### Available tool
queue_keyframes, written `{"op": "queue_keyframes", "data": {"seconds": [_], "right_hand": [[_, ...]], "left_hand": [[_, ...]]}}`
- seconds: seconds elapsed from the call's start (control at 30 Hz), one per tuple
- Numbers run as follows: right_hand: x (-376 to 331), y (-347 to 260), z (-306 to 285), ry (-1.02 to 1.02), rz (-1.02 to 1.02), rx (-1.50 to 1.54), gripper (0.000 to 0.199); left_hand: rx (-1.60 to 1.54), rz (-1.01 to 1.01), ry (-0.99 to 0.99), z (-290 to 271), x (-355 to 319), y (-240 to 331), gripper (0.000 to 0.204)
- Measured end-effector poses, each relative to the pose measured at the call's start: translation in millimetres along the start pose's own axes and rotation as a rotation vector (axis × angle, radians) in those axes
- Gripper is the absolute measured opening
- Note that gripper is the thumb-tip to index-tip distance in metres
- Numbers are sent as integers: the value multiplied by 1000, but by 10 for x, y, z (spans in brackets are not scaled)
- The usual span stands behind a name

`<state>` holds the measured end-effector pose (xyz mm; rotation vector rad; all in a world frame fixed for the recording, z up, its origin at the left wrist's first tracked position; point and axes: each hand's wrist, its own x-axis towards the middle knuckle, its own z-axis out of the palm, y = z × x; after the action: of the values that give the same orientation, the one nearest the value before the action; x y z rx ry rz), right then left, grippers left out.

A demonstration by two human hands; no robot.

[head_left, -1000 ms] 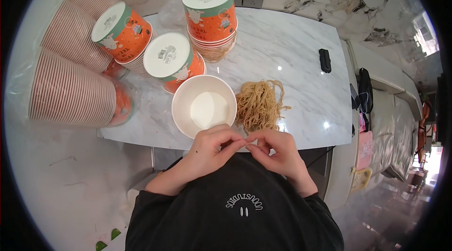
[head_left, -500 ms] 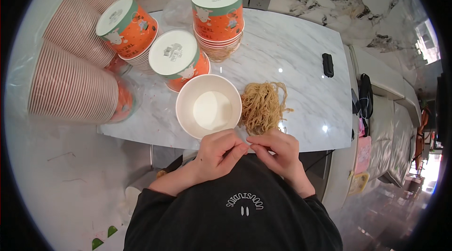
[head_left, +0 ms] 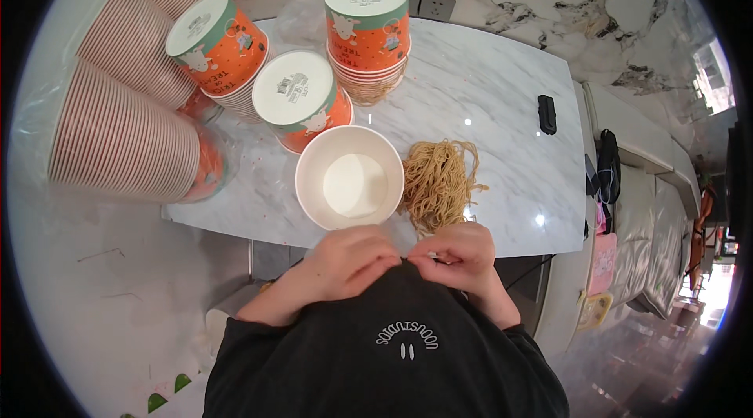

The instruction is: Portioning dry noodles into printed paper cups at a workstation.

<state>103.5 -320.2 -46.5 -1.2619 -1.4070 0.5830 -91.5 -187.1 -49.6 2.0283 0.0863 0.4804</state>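
My left hand (head_left: 353, 263) is closed in a pinch at the table's near edge, just below a white-lined open paper bucket (head_left: 310, 183). Beside it my right hand (head_left: 459, 255) pinches too, its fingertips almost meeting the left ones. Whatever lies between the fingertips, if anything, is too small to make out. A loose bundle of tan string (head_left: 438, 183) rests right of the open bucket, close to my right hand. Behind the bucket, an orange and green paper bucket (head_left: 294, 89) stands upside down, with its white base up.
An upside-down bucket stack (head_left: 369, 34) at the back has tan strands around its bottom. Another stack (head_left: 220, 45) stands left of it. Tall plastic-wrapped bucket stacks (head_left: 125, 132) fill the left side. A small black object (head_left: 547, 114) lies on the marble-patterned table (head_left: 502, 104).
Both hands have drawn slightly down toward my body, still pinching with fingertips close together. The whole view has shifted a little; the buckets and string bundle stay in place on the table.
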Motion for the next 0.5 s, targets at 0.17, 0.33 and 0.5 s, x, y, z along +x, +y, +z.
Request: {"op": "queue_keyframes", "data": {"seconds": [0.17,0.33,0.5], "right_hand": [[-8,187,-27,117,107,3,15],[97,200,92,114,54,105,15],[183,200,205,116,22,-20,16]], "left_hand": [[634,-150,-60,-396,-63,-30,46],[486,-370,-110,-323,-169,-74,45],[-138,-510,252,-94,-66,-19,41]]}}
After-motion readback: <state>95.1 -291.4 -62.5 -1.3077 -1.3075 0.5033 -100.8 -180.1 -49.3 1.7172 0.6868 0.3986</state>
